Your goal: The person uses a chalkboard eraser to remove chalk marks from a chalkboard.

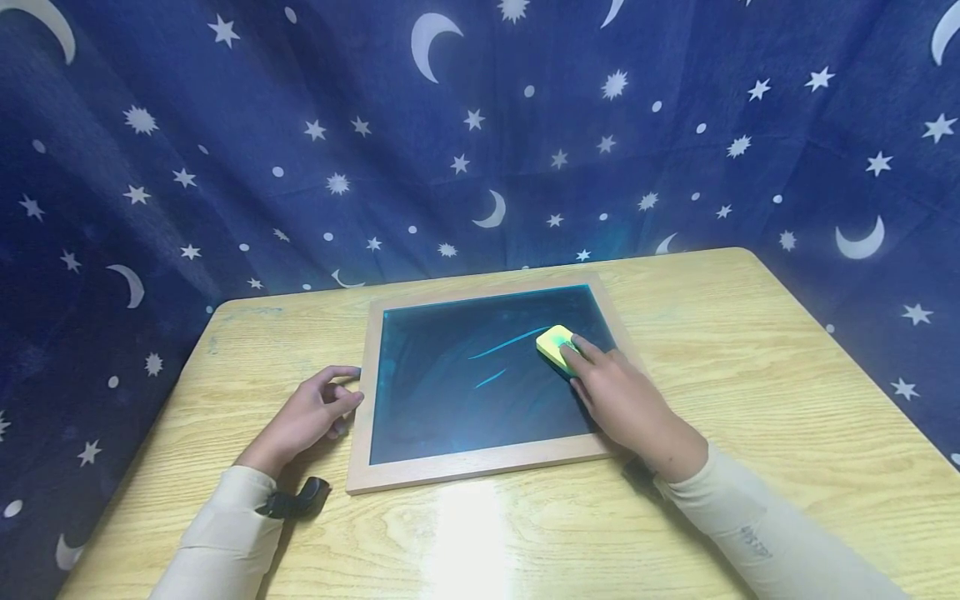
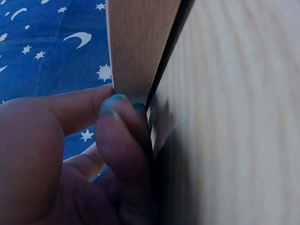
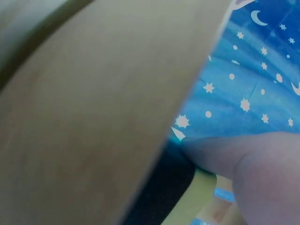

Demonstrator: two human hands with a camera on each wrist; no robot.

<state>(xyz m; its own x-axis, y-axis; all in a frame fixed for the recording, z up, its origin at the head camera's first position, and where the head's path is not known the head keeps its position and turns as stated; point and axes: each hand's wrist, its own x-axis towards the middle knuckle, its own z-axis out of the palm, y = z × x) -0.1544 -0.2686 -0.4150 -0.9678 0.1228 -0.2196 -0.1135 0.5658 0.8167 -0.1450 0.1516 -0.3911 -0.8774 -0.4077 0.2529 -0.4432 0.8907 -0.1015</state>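
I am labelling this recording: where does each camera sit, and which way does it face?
Head: worn on the head, facing forward and down at the chalkboard; left hand, right hand and sleeves show.
Left wrist: on that wrist, facing the wooden frame; left fingers show.
Right wrist: on that wrist, facing the eraser; right hand partly shows.
All share the starry curtain.

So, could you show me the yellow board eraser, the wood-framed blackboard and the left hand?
yellow board eraser point(image 1: 552, 339): head view, on its yellow top.
wood-framed blackboard point(image 1: 450, 417): head view, on its bare dark surface.
left hand point(image 1: 310, 410): head view, on the back of the hand.
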